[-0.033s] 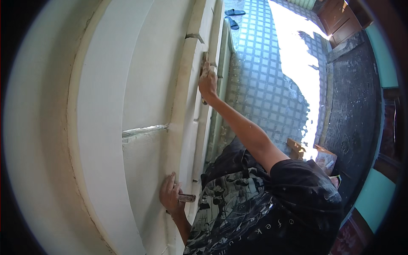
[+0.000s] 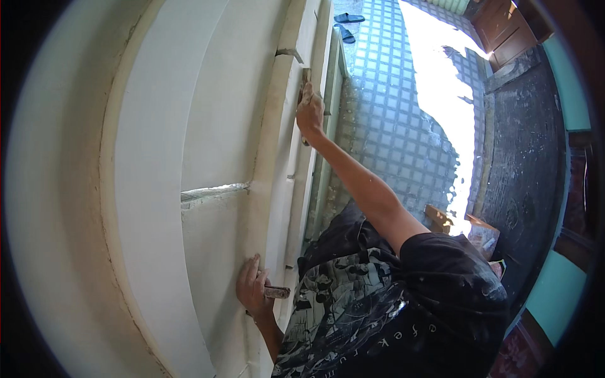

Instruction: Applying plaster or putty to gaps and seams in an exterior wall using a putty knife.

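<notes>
My right hand point(image 2: 310, 114) is closed on a long, narrow flat tool point(image 2: 307, 74), held against the white stepped moulding point(image 2: 293, 164) beside a notch in its edge; much of the tool is hidden under my fingers. My left hand point(image 2: 253, 290), lower down, rests with bent fingertips on the cream ledge point(image 2: 265, 220) and holds a short dark handle point(image 2: 277, 292) that sticks out to the right; its far part is hidden. Both hands are dusted with pale powder. A gap point(image 2: 214, 192) crosses the plastered panel point(image 2: 220, 126) left of the ledge.
Beyond the moulding lies a checked tiled floor point(image 2: 384, 107), partly sunlit, with dark sandals point(image 2: 346, 34) at the top. A brown wooden cabinet point(image 2: 498, 31) stands top right, a dark board point(image 2: 523, 157) along the right, and cardboard pieces point(image 2: 482, 239) near my right shoulder.
My right hand and its tool have slid slightly upward along the moulding, away from my body. My left hand stays where it was.
</notes>
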`<act>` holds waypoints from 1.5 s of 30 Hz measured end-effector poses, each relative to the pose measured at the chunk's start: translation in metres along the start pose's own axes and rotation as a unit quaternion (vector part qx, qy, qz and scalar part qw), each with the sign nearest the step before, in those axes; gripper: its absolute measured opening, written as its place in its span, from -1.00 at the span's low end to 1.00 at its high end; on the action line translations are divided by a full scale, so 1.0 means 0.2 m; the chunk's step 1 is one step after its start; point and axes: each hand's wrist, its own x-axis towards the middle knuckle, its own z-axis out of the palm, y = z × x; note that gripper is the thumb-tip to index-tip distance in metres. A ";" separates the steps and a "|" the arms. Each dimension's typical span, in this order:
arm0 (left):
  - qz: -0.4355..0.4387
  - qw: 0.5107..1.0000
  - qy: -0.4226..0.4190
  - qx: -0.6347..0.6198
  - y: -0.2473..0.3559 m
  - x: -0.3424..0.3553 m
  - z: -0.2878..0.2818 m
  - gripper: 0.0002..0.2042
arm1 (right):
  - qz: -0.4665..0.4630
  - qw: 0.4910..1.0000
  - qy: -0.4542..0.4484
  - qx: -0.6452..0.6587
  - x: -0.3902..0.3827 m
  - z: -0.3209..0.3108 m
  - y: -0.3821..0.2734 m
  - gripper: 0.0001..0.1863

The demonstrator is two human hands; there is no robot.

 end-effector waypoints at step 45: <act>0.072 0.985 -0.012 -0.159 -0.13 -0.88 -0.49 -0.77 | 0.130 0.940 -0.312 0.047 -2.27 -0.56 0.36 -0.24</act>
